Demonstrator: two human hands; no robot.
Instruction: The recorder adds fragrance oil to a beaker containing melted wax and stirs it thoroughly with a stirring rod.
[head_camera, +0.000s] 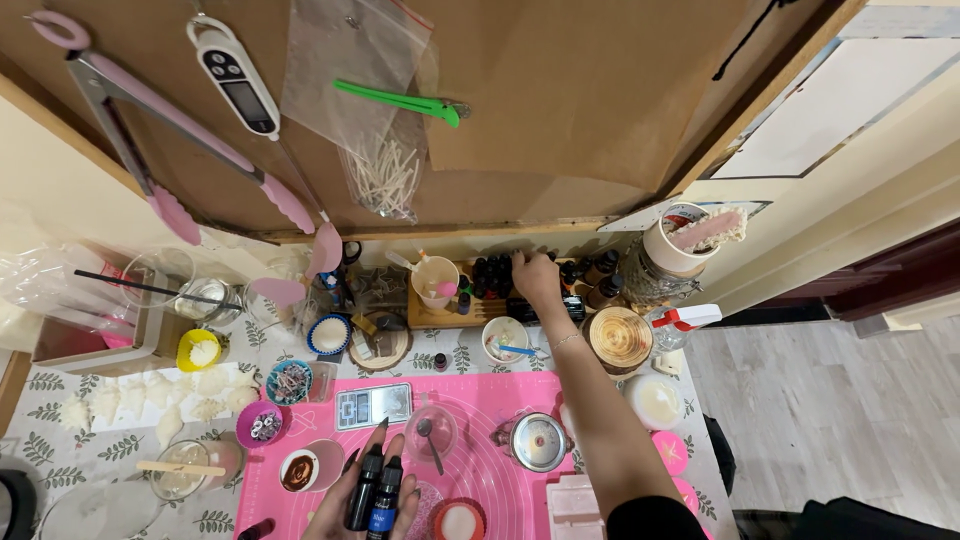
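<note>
At centre frame, her right hand (535, 275) reaches to the row of dark dropper bottles (492, 274) at the table's back edge, fingers curled onto them; left hand (368, 495), bottom centre, cradles two dropper bottles (375, 492) pointing upward.

Two hands in view. Left hand (368, 500): two dark dropper bottles (375, 493) lying across the fingers, one with a blue label. Right hand (536, 276): fingertips on a row of dark small bottles (490, 272); the exact count cannot be told, since some are hidden behind the fingers.

Just beyond the left fingertips: one digital scale (373, 405), one clear cup with one spoon (432, 432). Right of those fingers: one metal pot (538, 441).

Near the right wrist: one white bowl (504, 338), one round tin (619, 339), one spray bottle (676, 322).

On the board above the right fingertips: one thermometer (235, 79), one pair of pink tongs (170, 150), one green clip (400, 102), one bag of wicks (378, 150).
</note>
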